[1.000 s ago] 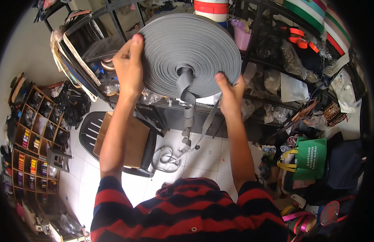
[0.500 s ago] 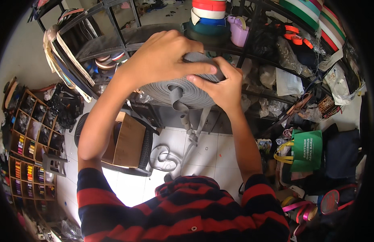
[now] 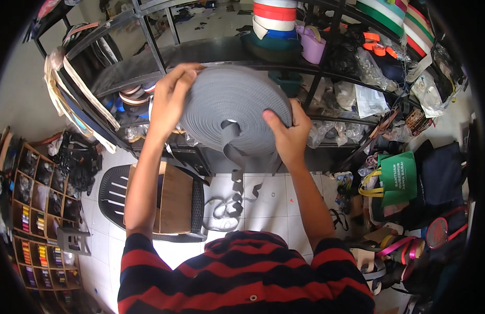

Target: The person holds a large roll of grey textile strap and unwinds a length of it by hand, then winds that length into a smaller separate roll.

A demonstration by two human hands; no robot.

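Note:
A large roll of grey webbing (image 3: pixel 211 107) is held up in front of the shelves, its flat coiled side tilted toward me. My left hand (image 3: pixel 172 97) grips its left upper edge, fingers behind it. On the right edge, my right hand (image 3: pixel 290 131) holds on with the thumb across the coiled face and the other fingers round the rim. From the core, a loose webbing end (image 3: pixel 232 149) spirals down toward the floor. A second strand drops from the roll's lower right, and more strap lies curled on the white tiles.
A black chair (image 3: pixel 114 196) bearing an open cardboard box (image 3: pixel 177 201) stands at left. Black shelving (image 3: pixel 200 49) holds ribbon rolls (image 3: pixel 275 18) and a purple container (image 3: pixel 311 46). A thread rack (image 3: pixel 43 220) is far left; a green bag (image 3: pixel 398 180) is at right.
The roll has tipped so more of its flat face shows. My left hand has moved from its top to the left edge; my right hand has slid lower down the right edge.

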